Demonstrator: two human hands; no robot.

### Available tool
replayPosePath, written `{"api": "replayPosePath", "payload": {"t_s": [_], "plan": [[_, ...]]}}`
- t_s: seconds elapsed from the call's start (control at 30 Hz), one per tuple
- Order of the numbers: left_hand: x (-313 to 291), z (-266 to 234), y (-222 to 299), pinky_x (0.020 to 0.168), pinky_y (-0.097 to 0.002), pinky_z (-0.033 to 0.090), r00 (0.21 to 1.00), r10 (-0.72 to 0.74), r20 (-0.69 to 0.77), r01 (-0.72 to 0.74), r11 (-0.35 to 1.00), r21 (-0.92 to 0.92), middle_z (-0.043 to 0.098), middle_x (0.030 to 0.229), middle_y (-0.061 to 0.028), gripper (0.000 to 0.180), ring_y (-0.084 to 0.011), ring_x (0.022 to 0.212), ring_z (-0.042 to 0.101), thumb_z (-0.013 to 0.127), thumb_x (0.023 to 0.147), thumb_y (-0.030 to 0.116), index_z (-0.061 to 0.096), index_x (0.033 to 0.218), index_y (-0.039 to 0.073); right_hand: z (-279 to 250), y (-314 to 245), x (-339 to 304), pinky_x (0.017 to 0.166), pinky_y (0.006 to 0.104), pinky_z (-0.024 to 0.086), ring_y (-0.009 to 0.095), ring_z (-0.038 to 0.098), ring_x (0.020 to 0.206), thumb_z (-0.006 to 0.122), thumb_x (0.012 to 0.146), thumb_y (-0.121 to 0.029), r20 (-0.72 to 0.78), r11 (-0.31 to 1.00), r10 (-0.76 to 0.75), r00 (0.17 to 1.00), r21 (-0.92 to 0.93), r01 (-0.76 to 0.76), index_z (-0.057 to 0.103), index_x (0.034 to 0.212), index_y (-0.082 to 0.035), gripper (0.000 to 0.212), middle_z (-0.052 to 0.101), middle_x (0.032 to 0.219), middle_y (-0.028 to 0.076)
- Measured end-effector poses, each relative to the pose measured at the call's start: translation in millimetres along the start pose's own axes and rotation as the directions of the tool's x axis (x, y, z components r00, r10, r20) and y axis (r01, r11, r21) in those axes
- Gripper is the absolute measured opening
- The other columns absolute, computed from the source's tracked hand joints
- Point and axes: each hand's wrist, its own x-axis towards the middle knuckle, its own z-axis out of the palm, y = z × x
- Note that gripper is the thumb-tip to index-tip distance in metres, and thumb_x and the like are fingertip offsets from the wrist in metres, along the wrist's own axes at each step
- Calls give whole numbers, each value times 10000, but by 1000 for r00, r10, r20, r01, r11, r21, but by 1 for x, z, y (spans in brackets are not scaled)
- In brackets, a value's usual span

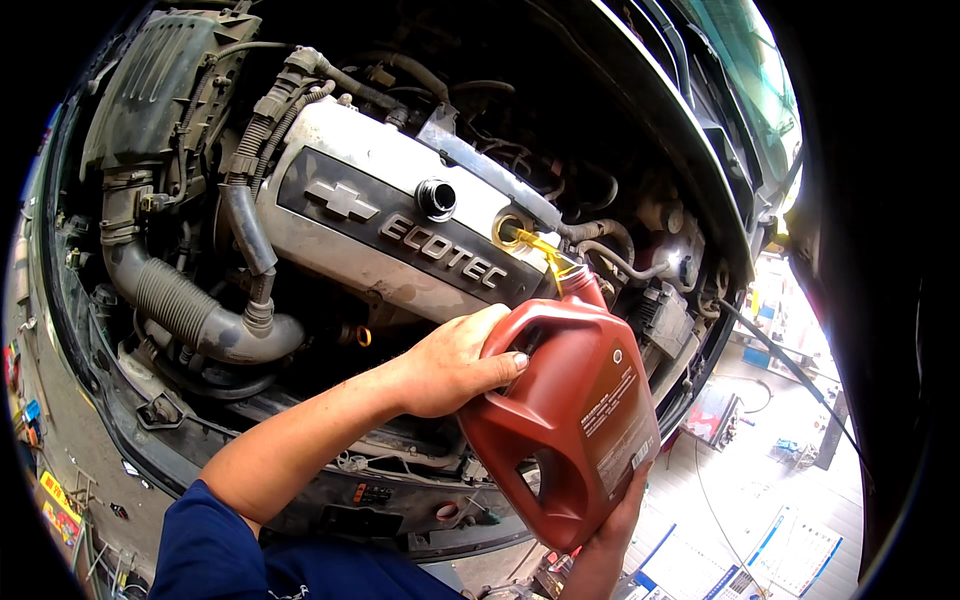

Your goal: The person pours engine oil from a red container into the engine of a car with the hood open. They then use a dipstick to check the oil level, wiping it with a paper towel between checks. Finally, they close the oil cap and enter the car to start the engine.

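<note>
A reddish-brown oil jug [575, 400] is tilted over the engine, its mouth toward the oil filler hole [512, 232]. Golden oil [540, 246] streams from the mouth into that hole, and some runs down beside it. My left hand [455, 365] is closed round the jug's upper part near the neck, thumb on its side. Low on the jug, my right hand [622, 520] supports the bottom edge; part of its fingers is hidden behind it. A black filler cap [436, 198] rests on the silver and black engine cover [340, 150], left of the hole.
A ribbed black intake hose [180, 300] curves along the left of the engine bay. Below the cover shows a yellow dipstick ring [363, 336]. At right a thin prop rod [790, 370] slants past a battery [712, 415] on the floor. Printed sheets [795, 550] lie lower right.
</note>
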Motion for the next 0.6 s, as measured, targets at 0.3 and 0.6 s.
{"api": "replayPosePath", "payload": {"t_s": [0.3, 0.6], "plan": [[0, -2, 0, 982, -442, 507, 1000, -21, 0, 21, 1000, -6, 685, 1127, -196, 564, -305, 1063, 659, 666, 1006, 417, 547, 1367, 1, -5, 2, 5, 1192, 499, 484, 366, 525, 1448, 476, 1123, -577, 39, 1000, 13, 999, -27, -12, 347, 1659, -48, 764, 476, 1632, 179], [2, -5, -8, 908, -373, 523, 1000, -15, -2, 15, 1000, 18, 648, 1142, -112, 646, -188, 982, 603, 680, 1019, 430, 515, 1486, 15, -2, 7, 11, 1080, 479, 576, 324, 669, 1291, 521, 1102, -600, 20, 1000, 25, 1000, 10, -25, 479, 1569, -38, 732, 641, 1475, 172]]}}
